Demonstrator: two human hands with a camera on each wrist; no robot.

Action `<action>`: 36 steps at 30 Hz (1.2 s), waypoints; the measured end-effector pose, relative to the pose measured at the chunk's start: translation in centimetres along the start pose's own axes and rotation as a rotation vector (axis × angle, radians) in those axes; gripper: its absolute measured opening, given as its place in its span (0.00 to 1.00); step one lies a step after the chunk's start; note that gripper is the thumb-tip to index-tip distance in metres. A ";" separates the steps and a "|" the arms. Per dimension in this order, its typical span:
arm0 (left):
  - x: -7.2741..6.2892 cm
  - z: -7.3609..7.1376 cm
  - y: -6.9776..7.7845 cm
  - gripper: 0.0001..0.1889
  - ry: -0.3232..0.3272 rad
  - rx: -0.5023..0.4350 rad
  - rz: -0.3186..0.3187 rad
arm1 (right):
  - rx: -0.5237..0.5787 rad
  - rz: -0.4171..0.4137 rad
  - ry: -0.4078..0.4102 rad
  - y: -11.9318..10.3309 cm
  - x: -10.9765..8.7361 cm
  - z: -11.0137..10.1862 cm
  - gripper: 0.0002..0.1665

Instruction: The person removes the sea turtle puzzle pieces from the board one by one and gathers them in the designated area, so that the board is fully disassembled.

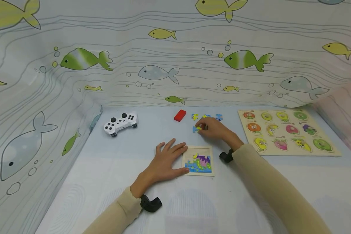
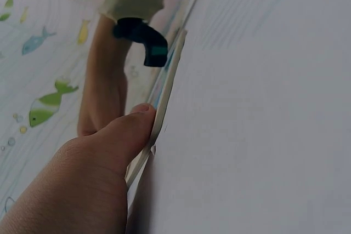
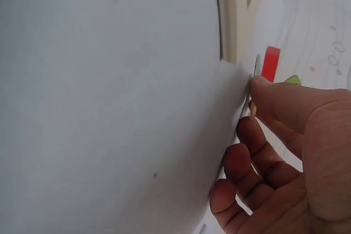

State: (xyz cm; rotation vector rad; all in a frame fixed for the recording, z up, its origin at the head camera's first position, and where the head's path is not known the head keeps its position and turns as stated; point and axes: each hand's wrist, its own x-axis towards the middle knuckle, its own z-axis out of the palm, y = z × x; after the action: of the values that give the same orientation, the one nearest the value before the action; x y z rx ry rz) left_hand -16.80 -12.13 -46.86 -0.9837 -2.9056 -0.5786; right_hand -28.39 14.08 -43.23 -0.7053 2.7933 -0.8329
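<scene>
A wooden-framed jigsaw puzzle board [image 1: 198, 173] lies on the table, its lower part filled with a purple, green and blue picture and bare wood showing above. My left hand [image 1: 166, 163] rests at the board's left side with fingers spread; in the left wrist view its thumb [image 2: 140, 118] presses on the frame's edge. Beyond the board, my right hand [image 1: 213, 129] pinches a blue and yellow puzzle piece [image 1: 196, 129] between thumb and fingertips. The right wrist view shows that piece edge-on [image 3: 256, 69], close over the table. Several loose puzzle pieces [image 1: 194, 116] lie behind this hand, partly hidden by it.
A red block [image 1: 180, 115] lies left of the loose pieces. A white game controller [image 1: 121, 123] sits at the back left. On the right is a wooden fruit puzzle board [image 1: 286, 150]. A fish-patterned curtain [image 1: 128, 42] surrounds the table.
</scene>
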 end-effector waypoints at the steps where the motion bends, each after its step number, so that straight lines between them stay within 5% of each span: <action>1: 0.0 0.0 0.0 0.43 -0.001 -0.003 0.000 | -0.003 -0.002 0.002 0.0 0.1 0.0 0.18; 36: 0.0 0.3 -0.3 0.43 0.002 0.010 0.005 | 0.064 0.105 0.042 0.3 1.6 0.2 0.16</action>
State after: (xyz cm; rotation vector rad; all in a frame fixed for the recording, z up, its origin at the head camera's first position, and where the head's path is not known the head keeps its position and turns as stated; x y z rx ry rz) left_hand -16.90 -12.23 -47.25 -0.9887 -2.9003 -0.5645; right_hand -29.83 13.46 -43.61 -0.5324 2.7984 -0.9219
